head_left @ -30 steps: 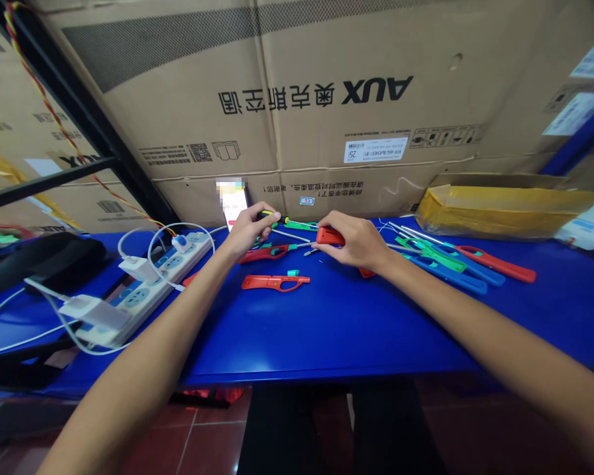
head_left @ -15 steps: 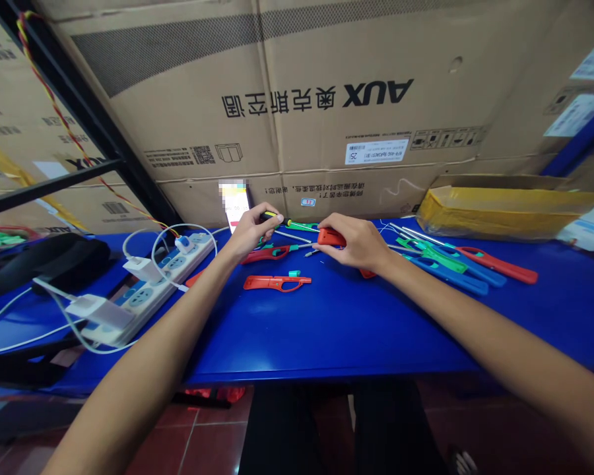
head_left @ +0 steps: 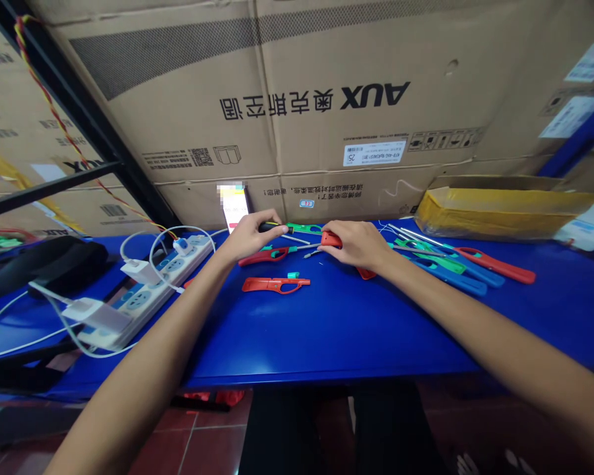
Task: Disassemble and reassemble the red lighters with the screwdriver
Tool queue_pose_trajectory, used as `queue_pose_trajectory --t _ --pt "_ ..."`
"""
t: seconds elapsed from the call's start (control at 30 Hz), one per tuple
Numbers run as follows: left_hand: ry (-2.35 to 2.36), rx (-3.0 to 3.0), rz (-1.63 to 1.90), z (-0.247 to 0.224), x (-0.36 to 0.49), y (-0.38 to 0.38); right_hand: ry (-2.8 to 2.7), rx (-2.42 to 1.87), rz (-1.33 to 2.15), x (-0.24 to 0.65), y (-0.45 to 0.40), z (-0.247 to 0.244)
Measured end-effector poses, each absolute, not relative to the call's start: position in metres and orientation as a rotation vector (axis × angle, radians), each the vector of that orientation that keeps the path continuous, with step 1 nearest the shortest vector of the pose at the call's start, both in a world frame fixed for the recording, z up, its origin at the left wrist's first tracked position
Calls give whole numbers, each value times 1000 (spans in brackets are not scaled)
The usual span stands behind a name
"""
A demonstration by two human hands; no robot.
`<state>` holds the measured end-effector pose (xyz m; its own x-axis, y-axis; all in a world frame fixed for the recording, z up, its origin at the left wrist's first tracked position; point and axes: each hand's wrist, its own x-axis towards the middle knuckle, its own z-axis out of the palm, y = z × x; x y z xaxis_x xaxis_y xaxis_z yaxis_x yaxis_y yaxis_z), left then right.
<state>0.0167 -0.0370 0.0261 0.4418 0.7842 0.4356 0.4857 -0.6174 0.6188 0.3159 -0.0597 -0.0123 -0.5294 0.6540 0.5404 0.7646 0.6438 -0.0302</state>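
Observation:
My left hand [head_left: 252, 235] is closed around the dark handle of a screwdriver [head_left: 271, 227], above the back of the blue table; its shaft is hard to make out. My right hand [head_left: 359, 243] grips a red plastic lighter body [head_left: 330, 239], most of it covered by the fingers. Below the left hand lies a red long-necked lighter [head_left: 264, 256] with a green trigger and metal tube. In front of it, a red lighter casing half [head_left: 272, 284] rests beside a small green piece [head_left: 293, 275]. Part of another red piece [head_left: 366, 272] shows beneath my right hand.
Blue, green and red long lighters [head_left: 450, 270] lie in a pile at the right. A white power strip [head_left: 151, 290] with plugged chargers and cables occupies the left. A lit phone [head_left: 234, 210] leans against a large carton [head_left: 297, 145]. A yellow-taped box [head_left: 490, 212] sits back right.
My left hand has turned and its fingers have come down over the screwdriver handle; the shaft that pointed at the red lighter body no longer shows clearly. My right fingers have curled further around that body.

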Motion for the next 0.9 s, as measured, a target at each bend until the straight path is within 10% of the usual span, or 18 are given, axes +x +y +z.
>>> queue_pose_trajectory --t 0.9 --pt "828 2158 698 8 35 -50 -2157 -864 -179 304 -73 -11"
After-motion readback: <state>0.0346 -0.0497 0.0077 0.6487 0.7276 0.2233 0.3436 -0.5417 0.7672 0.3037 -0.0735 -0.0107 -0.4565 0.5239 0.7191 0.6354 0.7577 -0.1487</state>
